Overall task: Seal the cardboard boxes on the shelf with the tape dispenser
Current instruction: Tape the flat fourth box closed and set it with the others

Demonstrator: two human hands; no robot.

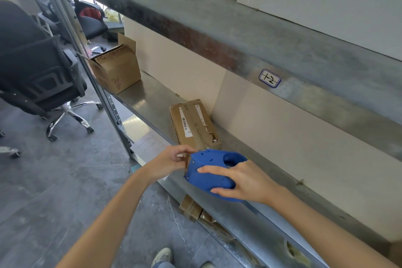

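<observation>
Hands nearest: right hand (245,183) fingers clamped round blue plastic tape dispenser (208,172), held in the air at the front edge of the grey metal shelf (143,98). Left hand (169,163) at its 9 o'clock, fingers pinched on the dispenser's front edge, probably on the tape end, too small to tell. Small flat brown cardboard box (193,124) at 12 o'clock, flaps down, no fresh strip visible. Larger brown cardboard box (115,67) at 10 o'clock, flaps up. Sealing looks unstarted; both boxes left.

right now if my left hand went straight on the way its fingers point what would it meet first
The tape dispenser, which the left hand pinches at its front end; the small cardboard box lies beyond, depth unclear.
</observation>
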